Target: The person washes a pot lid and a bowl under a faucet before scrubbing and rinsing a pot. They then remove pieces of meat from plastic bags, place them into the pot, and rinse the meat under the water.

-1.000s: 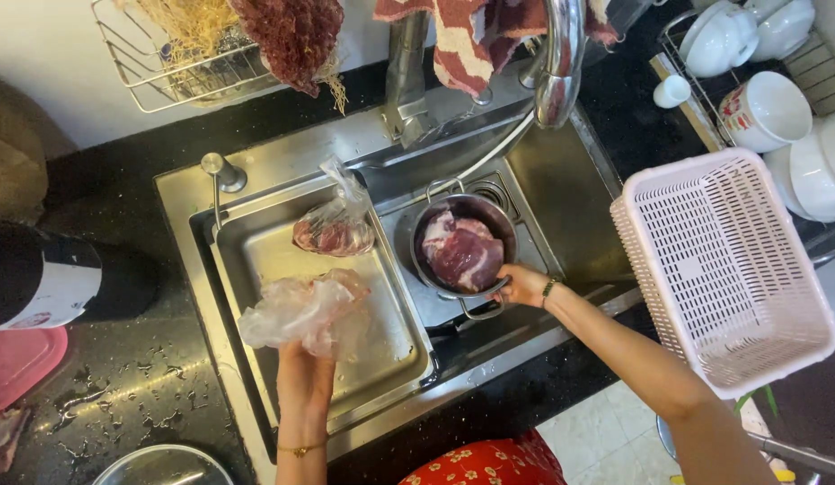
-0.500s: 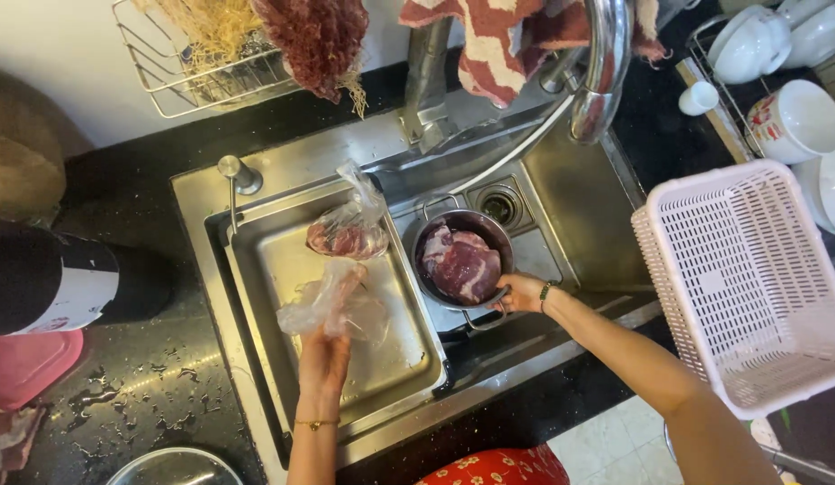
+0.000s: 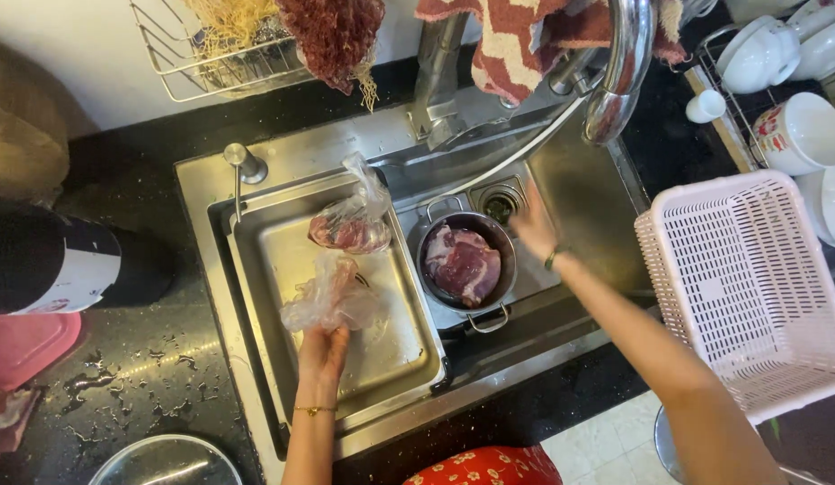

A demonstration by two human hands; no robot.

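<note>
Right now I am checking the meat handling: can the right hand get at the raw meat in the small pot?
Probably yes. The right hand is empty beside the uncovered pot, and nothing lies over the raw meat.

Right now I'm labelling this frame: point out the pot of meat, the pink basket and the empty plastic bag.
pot of meat (image 3: pixel 463 264), head view, on the raw meat.
pink basket (image 3: pixel 750 287), head view, on its perforated floor.
empty plastic bag (image 3: pixel 332 296), head view, on its crumpled middle.

We see the right hand (image 3: pixel 532 226) motion-blurred above the sink (image 3: pixel 579 193), a steel bowl (image 3: pixel 166 460) cropped at the frame's bottom edge
</note>
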